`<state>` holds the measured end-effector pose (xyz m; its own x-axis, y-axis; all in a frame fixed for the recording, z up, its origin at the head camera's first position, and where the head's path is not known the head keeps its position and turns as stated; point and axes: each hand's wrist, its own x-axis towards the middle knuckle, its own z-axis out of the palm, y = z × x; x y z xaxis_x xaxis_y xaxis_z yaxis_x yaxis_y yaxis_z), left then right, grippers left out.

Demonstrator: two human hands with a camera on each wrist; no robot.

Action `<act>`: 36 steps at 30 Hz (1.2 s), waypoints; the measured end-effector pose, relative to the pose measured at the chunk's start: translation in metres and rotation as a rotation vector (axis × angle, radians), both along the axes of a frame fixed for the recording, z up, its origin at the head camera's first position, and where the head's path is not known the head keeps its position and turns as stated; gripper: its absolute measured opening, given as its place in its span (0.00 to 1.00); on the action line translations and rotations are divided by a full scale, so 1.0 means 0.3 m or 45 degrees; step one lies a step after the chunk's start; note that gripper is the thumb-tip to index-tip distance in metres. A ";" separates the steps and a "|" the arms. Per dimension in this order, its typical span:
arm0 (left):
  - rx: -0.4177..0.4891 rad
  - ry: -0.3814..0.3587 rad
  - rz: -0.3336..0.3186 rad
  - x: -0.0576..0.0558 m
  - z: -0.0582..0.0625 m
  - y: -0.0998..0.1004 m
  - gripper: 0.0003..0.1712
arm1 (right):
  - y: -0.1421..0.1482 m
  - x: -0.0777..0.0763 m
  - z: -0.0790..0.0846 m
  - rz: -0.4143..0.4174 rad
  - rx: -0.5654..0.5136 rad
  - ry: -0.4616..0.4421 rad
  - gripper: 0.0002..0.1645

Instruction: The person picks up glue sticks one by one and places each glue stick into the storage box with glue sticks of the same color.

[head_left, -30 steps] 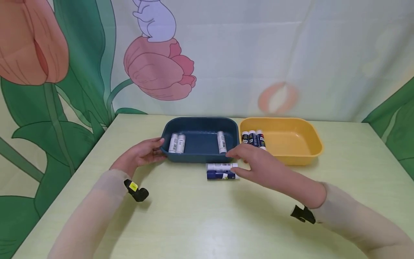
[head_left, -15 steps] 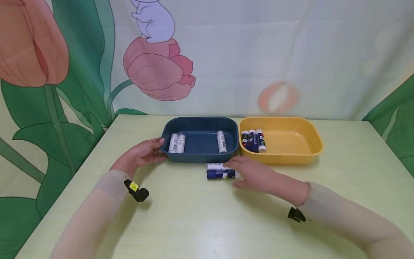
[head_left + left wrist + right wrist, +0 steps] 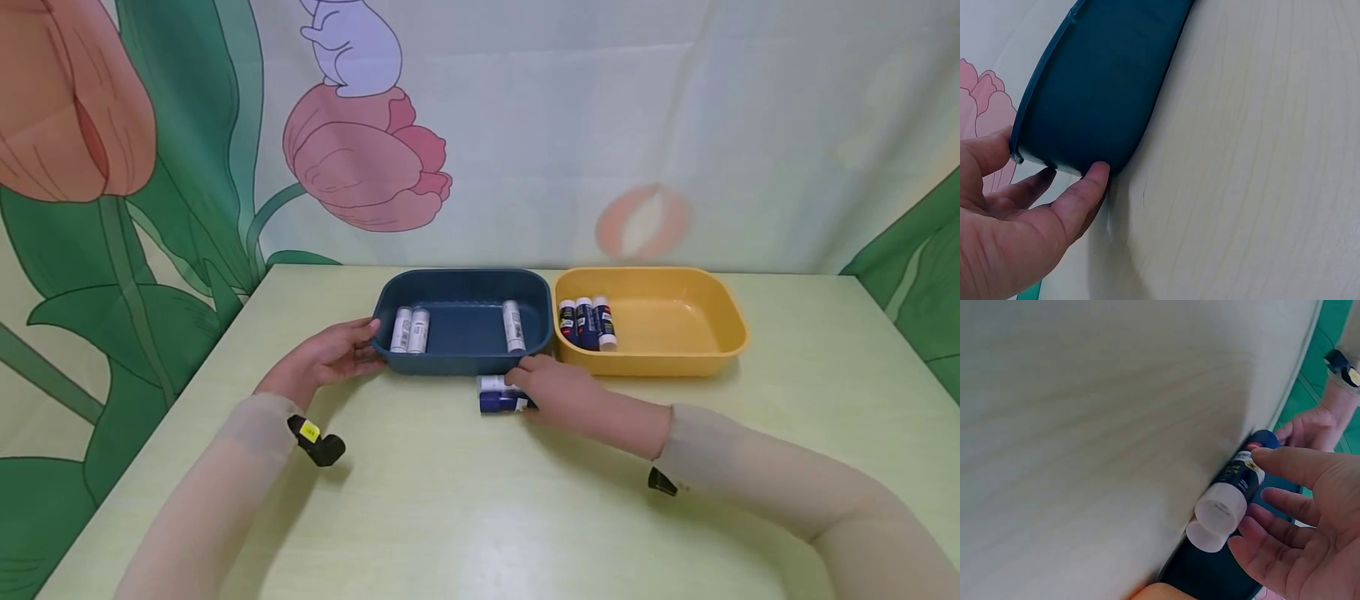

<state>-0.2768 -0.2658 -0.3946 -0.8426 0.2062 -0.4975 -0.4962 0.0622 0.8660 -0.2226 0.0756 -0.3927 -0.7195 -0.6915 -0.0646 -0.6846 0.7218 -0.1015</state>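
Observation:
My left hand (image 3: 333,354) holds the left end of a dark blue tray (image 3: 457,365); in the left wrist view its digits reach from the rim to the lower outside wall. A white glue stick (image 3: 491,383) and a dark blue glue stick (image 3: 498,403) lie side by side in front of that tray. Over their right ends is my right hand (image 3: 562,393), hiding them in the head view. Seen from the right wrist, the thumb (image 3: 1285,461) touches the blue one's label, and the slightly bent fingers (image 3: 1275,528) lie along the other side of the pair, loosely spread.
Inside the blue tray are two white glue sticks (image 3: 410,331) at the left and a single white stick (image 3: 513,327) at the right. A yellow tray (image 3: 667,365) stands close beside it, with several dark blue glue sticks (image 3: 586,323) at its left end. A printed curtain (image 3: 525,167) hangs behind the table.
My right hand has moved left and down, from near the trays' adjoining corners to the pair of glue sticks on the table. The left hand stays at the blue tray.

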 end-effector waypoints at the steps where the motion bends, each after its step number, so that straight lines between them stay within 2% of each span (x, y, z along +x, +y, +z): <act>1: 0.004 0.002 -0.002 -0.001 0.000 0.000 0.38 | -0.004 0.002 -0.002 -0.001 0.010 0.007 0.23; 7: 0.020 0.000 0.004 -0.005 -0.001 -0.003 0.37 | -0.025 0.013 -0.014 0.013 0.077 0.079 0.19; 16: 0.015 -0.004 0.011 -0.008 -0.006 -0.001 0.37 | -0.033 0.016 -0.041 0.074 0.134 0.221 0.20; 22: 0.012 -0.010 0.020 -0.005 -0.005 0.000 0.37 | -0.032 0.021 -0.038 0.063 0.158 0.190 0.23; 30: -0.002 0.000 0.020 -0.002 -0.007 0.000 0.37 | -0.030 0.030 -0.025 0.045 0.135 0.199 0.23; 36: 0.010 0.003 0.019 0.000 -0.003 0.000 0.37 | -0.021 0.050 0.025 0.004 0.071 0.089 0.19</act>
